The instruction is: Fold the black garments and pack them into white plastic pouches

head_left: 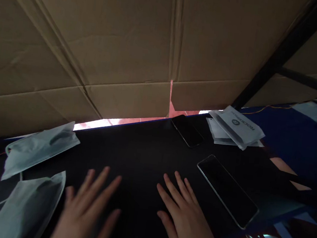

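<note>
My left hand point(87, 210) lies over the black mat point(142, 159) at the lower centre, fingers stretched and spread, holding nothing. My right hand point(184, 217) rests beside it, palm down, fingers apart and empty. A dark phone point(227, 190) lies face up just right of my right hand. A second dark phone point(187, 130) sits farther back near the cardboard. Grey pouches lie to the left, one point(39, 149) at the mat's edge and another point(26, 207) close to my left hand.
A large cardboard wall point(126, 46) rises behind the mat with a bright gap under it. White printed packets point(234, 127) are stacked at the back right. A black frame bar point(280, 52) slants at the right. Blue surface point(296, 142) extends to the right.
</note>
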`<action>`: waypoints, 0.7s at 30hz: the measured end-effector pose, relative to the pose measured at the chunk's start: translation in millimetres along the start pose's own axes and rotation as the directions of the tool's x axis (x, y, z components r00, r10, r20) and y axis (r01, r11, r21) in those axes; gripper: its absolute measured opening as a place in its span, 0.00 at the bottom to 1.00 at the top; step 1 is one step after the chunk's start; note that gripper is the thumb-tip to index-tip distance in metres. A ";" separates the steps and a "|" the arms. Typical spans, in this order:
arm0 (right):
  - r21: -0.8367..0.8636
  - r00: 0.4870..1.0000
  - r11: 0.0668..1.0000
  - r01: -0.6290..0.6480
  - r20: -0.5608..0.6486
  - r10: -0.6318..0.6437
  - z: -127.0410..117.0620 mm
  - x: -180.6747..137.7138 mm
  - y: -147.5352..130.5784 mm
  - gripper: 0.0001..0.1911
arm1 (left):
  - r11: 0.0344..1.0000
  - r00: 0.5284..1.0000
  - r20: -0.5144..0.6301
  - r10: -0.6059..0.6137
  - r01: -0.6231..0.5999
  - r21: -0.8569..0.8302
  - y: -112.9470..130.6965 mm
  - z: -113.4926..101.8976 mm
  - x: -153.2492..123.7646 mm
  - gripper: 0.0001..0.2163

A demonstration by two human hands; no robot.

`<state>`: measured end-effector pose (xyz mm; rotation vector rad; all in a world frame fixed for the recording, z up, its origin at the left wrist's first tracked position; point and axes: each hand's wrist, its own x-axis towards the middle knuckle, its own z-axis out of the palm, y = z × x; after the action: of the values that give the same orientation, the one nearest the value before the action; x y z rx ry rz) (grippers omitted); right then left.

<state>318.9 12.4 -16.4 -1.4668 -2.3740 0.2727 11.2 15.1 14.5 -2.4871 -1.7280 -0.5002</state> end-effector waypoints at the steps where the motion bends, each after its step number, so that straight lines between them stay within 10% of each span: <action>1: -0.015 1.000 1.000 0.004 -0.004 -0.004 0.1 -0.9 1.5 0.31 | 0.997 0.995 0.059 0.075 -0.077 0.029 22.0 10.3 8.0 0.32; 8: -0.089 1.000 0.996 0.014 -0.017 -0.015 1.9 -1.8 5.8 0.38 | 0.952 0.980 0.031 0.196 -0.197 0.236 74.5 59.4 16.3 0.34; 21: -0.151 0.999 0.987 0.046 -0.010 -0.048 0.4 -0.1 8.8 0.36 | 0.961 0.972 0.057 0.230 -0.236 0.143 64.1 42.1 19.5 0.33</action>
<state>326.1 16.3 -19.7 -1.4699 -2.4617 0.0719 85.9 19.5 -11.4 -2.5607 -1.3999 -0.2922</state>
